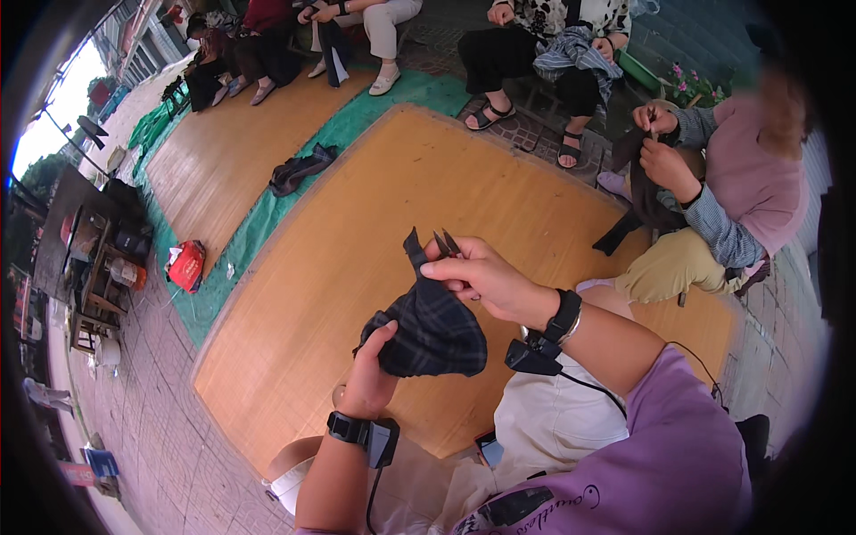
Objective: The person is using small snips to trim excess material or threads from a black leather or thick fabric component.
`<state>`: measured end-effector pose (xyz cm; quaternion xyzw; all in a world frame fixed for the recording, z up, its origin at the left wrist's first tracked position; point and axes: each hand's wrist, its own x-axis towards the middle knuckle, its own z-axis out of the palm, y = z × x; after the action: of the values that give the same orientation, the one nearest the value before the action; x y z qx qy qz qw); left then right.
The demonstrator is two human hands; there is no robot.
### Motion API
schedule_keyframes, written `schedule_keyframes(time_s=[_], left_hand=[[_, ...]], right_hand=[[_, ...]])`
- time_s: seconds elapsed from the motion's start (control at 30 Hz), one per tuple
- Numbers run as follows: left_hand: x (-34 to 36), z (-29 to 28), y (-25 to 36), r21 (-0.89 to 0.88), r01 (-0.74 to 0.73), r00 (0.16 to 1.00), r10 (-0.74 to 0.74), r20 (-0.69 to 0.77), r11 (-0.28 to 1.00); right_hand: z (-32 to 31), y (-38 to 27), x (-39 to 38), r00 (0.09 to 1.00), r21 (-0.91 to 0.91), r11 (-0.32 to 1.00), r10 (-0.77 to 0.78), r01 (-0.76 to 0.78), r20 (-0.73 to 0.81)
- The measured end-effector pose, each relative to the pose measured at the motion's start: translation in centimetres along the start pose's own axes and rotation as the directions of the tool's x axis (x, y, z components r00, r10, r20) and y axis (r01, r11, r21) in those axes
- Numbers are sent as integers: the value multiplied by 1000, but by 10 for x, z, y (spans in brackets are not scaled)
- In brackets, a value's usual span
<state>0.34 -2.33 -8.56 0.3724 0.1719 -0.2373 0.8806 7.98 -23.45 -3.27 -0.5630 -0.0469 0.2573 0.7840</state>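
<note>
A dark navy plaid cloth piece [437,334] is held up in front of me, with a narrow strap [414,250] sticking up from its top. My left hand [370,374] is closed on the cloth's lower left side, its thumb lying on top and the other fingers hidden behind. My right hand [490,281] pinches the base of the strap between thumb and fingers. The same hand also holds a small pair of thread snips [448,242], whose dark pointed blades stick out above the fingers, slightly apart, to the right of the strap.
Under my hands lies a tan mat [303,294] edged by green sheeting [201,312]. A dark garment [303,169] and a red bag [185,266] lie beyond. A seated co-worker [758,187] handles dark cloth at right; several others sit at the back. Wooden furniture [98,285] stands left.
</note>
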Motion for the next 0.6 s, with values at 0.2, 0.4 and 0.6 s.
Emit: schedule_keyframes(time_s=[0.2, 0.4, 0.6], left_hand=[[-12, 0, 5, -24, -68, 996, 69, 54, 997], [-31, 3, 11, 44, -173, 985, 174, -20, 984], [-7, 2, 9, 25, -96, 995, 96, -15, 995]], right_hand=[[10, 7, -4, 999, 11, 999, -31, 31, 17], [22, 13, 2, 996, 47, 999, -15, 11, 84], [10, -5, -7, 982, -151, 985, -104, 80, -156]])
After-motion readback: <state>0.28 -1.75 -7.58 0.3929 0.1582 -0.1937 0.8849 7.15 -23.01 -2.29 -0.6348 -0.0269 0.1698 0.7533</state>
